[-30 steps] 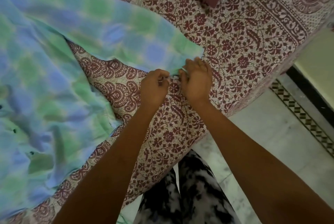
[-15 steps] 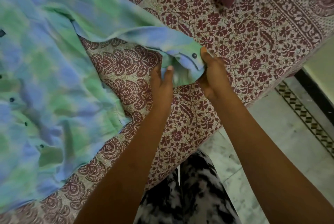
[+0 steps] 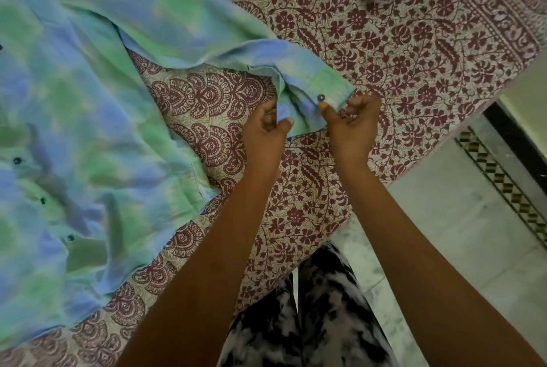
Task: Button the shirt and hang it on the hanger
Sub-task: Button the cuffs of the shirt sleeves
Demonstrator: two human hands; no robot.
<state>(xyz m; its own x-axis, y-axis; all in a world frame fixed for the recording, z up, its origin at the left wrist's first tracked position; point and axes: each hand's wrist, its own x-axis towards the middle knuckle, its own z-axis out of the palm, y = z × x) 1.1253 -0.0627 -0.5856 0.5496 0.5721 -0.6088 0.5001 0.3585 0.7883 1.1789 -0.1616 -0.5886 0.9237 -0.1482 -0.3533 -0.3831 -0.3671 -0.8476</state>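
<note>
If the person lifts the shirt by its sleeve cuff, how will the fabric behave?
The shirt is probably floppy: it lies wrinkled on the bedsheet. It seems light, since the sleeve folds thinly. The cuff looks slightly firmer, staying flat near its button.

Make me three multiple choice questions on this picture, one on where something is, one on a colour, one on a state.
1. Where does the shirt lie?
A. on the floor
B. on the patterned bedspread
C. on a hanger

2. What colour is the shirt?
A. green and blue
B. plain red
C. black

3. What are the hands doing?
A. resting apart from the shirt
B. left hand and right hand both hold the cuff
C. holding a hanger

Answers: B, bedspread shows all round the cloth; A, tie-dye patches; B, fingers pinch the cuff beside its button.
</note>
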